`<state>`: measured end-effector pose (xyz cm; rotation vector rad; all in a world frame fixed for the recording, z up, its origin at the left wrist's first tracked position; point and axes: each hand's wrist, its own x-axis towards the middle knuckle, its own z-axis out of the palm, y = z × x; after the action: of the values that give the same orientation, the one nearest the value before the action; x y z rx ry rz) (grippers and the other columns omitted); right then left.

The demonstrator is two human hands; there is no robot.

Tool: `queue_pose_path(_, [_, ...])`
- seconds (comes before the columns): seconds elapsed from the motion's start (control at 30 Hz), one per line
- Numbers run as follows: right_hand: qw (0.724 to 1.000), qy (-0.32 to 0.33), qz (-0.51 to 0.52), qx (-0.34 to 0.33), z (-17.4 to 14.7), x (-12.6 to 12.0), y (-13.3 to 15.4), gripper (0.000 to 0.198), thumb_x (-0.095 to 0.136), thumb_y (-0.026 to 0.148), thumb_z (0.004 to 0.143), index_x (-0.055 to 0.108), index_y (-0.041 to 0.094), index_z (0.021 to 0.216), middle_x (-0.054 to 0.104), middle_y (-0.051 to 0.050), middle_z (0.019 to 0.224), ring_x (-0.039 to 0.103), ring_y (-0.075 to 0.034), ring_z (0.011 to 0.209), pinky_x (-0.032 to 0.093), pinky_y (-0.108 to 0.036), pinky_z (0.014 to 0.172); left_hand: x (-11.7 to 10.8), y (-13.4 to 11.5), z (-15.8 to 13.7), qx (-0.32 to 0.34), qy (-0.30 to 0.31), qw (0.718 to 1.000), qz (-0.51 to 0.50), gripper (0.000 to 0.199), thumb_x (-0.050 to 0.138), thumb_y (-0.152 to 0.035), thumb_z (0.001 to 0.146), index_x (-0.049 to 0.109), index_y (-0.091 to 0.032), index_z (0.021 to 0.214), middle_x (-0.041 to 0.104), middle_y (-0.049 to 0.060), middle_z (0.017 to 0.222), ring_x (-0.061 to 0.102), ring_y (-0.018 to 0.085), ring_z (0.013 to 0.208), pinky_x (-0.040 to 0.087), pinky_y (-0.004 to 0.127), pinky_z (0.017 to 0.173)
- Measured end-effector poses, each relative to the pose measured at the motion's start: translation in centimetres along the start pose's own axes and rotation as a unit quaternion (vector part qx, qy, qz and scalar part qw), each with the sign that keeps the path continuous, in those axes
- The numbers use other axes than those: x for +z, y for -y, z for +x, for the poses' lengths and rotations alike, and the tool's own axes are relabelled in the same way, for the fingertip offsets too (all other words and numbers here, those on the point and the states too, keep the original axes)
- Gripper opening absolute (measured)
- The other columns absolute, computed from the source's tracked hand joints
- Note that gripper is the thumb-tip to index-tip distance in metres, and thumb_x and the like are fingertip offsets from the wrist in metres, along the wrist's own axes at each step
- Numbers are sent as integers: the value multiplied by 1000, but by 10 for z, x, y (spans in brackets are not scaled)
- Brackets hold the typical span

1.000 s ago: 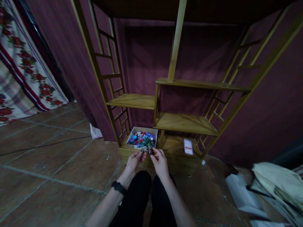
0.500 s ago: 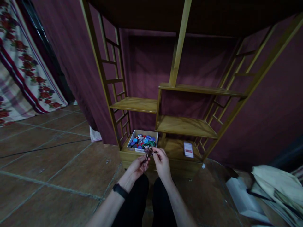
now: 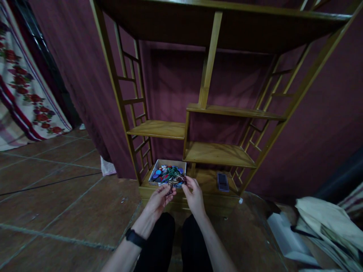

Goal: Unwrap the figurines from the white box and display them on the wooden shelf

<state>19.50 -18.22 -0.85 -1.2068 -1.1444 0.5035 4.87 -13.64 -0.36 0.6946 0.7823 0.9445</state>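
Observation:
In the head view, my left hand (image 3: 159, 200), with a black band on its wrist, is closed in a pinch at the front of a shallow box (image 3: 172, 162). Its fingers grip one end of a dark reddish-brown tangled strand (image 3: 180, 180), too small to make out exactly. My right hand (image 3: 194, 194) pinches the other end, a short way to the right. The box sits on the lowest shelf, filled with small colourful pieces: a blue disc (image 3: 158, 172), green strands (image 3: 172, 172) and red and purple bits. My hands hide part of its front.
A wooden shelf unit (image 3: 219, 153) with stepped boards stands before a dark red curtain (image 3: 170, 83). To the right on the bottom board lies a flat dark rectangle (image 3: 222, 182), blurred. A white box (image 3: 289, 236) and pale cloth (image 3: 326, 215) lie on the floor at right.
My hands have drawn apart, and the reddish-brown strand, bunched before, is now spread between them. The view has shifted slightly. The flat rectangle at right looked pale before and is now dark.

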Motion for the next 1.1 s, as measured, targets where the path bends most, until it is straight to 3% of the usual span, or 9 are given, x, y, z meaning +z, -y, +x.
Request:
queue_pose_path(0.27, [996,-7,78,46,3,5,-9,39,61,31,74,59,25,112,64,-4,108,59,-21,96,46,-33,88,14,-13,-12,143,-14,983,115,37,75,-31,59,55,-16,86,68,4,71,64,15,63,46,24,58])
queue_pose_path(0.47, [980,-24,172,100,9,10,-20,39,65,31,70,61,23,108,66,-4,106,61,-23,97,47,-37,89,25,-20,-15,229,5,957,175,30,75,-27,58,55,-17,78,62,-2,65,58,11,61,44,21,58])
queue_pose_path(0.87, [937,-15,307,167,10,7,10,41,70,34,66,62,18,103,65,-7,109,59,-24,101,51,-37,84,46,-32,-19,226,-6,957,180,30,76,-24,56,57,-16,78,62,-1,67,56,11,59,44,22,55])
queue_pose_path(1.1, [946,-20,292,139,17,-2,22,42,70,30,66,60,19,105,66,-6,105,60,-23,99,49,-36,85,54,-38,-19,246,10,947,206,29,76,-25,55,60,-15,77,64,1,71,59,13,66,45,24,63])
